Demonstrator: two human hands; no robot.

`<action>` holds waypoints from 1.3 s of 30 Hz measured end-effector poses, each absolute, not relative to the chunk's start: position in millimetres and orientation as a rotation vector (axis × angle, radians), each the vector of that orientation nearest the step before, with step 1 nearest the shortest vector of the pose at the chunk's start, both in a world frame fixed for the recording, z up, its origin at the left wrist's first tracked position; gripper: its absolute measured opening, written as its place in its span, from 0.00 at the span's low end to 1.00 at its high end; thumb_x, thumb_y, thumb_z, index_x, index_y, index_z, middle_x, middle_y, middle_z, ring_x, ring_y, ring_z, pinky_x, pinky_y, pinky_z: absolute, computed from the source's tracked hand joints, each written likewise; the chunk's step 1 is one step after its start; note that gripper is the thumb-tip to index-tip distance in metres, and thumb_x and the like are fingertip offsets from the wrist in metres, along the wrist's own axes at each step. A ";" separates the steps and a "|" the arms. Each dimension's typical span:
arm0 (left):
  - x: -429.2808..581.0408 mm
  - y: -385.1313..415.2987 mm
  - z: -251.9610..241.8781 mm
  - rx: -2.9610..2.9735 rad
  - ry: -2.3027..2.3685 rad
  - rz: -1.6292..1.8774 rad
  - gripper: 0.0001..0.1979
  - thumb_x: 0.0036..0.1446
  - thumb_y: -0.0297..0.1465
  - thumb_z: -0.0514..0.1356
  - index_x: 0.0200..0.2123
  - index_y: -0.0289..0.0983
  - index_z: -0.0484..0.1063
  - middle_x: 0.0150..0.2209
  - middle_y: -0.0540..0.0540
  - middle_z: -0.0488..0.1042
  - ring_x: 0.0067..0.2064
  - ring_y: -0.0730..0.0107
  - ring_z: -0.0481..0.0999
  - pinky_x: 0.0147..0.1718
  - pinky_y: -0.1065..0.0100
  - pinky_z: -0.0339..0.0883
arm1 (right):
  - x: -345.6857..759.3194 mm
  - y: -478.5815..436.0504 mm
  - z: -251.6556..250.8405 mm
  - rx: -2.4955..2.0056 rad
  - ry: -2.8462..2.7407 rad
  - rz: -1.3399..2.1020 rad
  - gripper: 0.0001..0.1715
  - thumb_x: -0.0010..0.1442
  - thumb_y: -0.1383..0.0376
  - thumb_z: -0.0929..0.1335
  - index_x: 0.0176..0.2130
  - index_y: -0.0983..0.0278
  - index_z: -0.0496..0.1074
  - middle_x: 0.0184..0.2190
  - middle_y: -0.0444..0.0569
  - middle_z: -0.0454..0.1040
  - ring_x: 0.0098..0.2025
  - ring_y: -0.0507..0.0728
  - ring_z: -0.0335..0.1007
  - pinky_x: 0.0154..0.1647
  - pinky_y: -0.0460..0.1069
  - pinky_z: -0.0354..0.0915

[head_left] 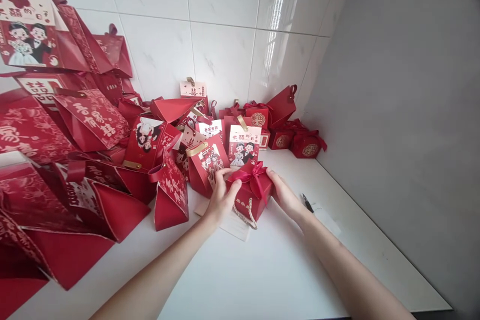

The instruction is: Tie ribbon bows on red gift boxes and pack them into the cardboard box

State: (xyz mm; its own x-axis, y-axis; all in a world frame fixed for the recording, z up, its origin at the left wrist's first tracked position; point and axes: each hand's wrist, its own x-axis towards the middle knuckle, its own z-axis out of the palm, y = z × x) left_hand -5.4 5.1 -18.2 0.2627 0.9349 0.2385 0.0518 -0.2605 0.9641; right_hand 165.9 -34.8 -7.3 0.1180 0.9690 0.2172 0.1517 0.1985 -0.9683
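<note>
A red gift box [247, 202] with a ribbon bow [255, 172] on top and a twisted cord handle [250, 212] hanging at its front is between my hands. My left hand [222, 197] grips its left side, thumb near the top edge. On the opposite side, my right hand [285, 194] is closed against the box, its fingers partly hidden behind it. Partly under the box lies a pale sheet of paper [236, 227]. Just behind it stands a red and white box printed with a cartoon couple [243, 146].
Red folded gift boxes [90, 117] are piled high on the left. Several ribboned red boxes [307, 142] stand at the back right. A black pen-like object [307, 203] lies right of my right hand. White tiles [221, 55] and a grey wall [405, 110] border the white table [240, 280].
</note>
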 end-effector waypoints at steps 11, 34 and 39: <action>-20.3 16.4 6.2 1.681 0.818 1.296 0.19 0.57 0.44 0.52 0.42 0.36 0.69 0.42 0.44 0.74 0.47 0.62 0.72 0.47 0.65 0.64 | 155.1 -53.0 -9.1 -1.127 -1.834 0.546 0.54 0.51 0.67 0.68 0.65 0.58 0.34 0.63 0.58 0.49 0.63 0.63 0.51 0.61 0.61 0.54; -26.9 19.0 3.9 1.801 0.667 1.100 0.24 0.51 0.32 0.60 0.52 0.39 0.61 0.60 0.43 0.60 0.62 0.57 0.58 0.61 0.58 0.52 | 150.7 -48.8 -22.1 -1.206 -1.853 0.225 0.57 0.49 0.62 0.71 0.64 0.53 0.33 0.58 0.61 0.47 0.51 0.66 0.65 0.42 0.61 0.71; -25.4 16.3 4.6 1.774 0.622 1.147 0.22 0.51 0.31 0.59 0.50 0.39 0.62 0.57 0.43 0.63 0.61 0.57 0.60 0.60 0.58 0.52 | 154.3 -51.3 -14.8 -1.122 -1.919 0.216 0.54 0.52 0.63 0.69 0.64 0.54 0.32 0.60 0.60 0.46 0.60 0.68 0.54 0.51 0.63 0.65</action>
State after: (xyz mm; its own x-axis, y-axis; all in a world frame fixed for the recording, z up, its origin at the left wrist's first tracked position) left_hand -25.4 16.3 4.6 0.4417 0.7822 0.4394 -0.0590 -0.4633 0.8842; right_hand 154.3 -51.3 -14.8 -0.2078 0.7735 0.5988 0.6208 0.5774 -0.5304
